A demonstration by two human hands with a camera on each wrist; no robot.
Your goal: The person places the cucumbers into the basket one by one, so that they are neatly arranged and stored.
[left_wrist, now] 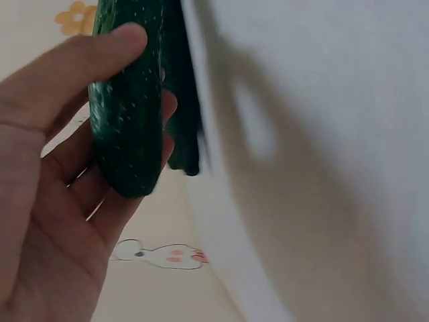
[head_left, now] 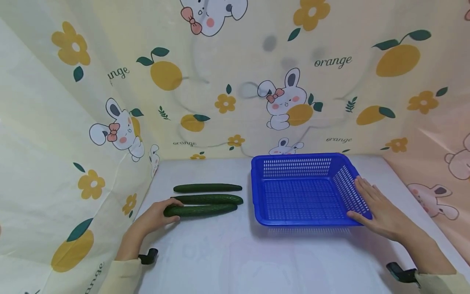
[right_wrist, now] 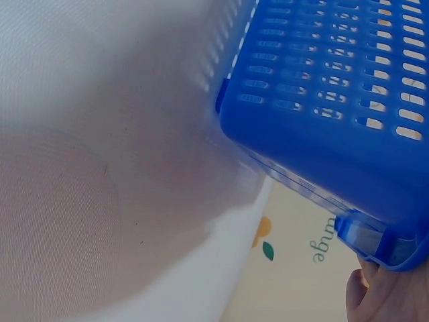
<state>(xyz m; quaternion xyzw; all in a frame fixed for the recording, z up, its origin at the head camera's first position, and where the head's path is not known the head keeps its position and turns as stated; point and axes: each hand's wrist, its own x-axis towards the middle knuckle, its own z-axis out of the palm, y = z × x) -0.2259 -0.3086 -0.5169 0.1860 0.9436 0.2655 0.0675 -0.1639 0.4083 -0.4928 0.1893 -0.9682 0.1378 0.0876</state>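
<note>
Left of frame, your left hand (head_left: pixel 156 215) pinches the front cucumber (head_left: pixel 207 210); at right, your right hand (head_left: pixel 383 216), fingers straight, probably steadies the basket (head_left: pixel 304 223).

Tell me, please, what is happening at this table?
A person is working with both hands. The left hand grips the nearest cucumber by its left end; I cannot tell whether it is lifted. The two other cucumbers lie beyond it on the white table. The right hand rests on the right side of the blue basket. All three cucumbers are outside the basket.
</note>
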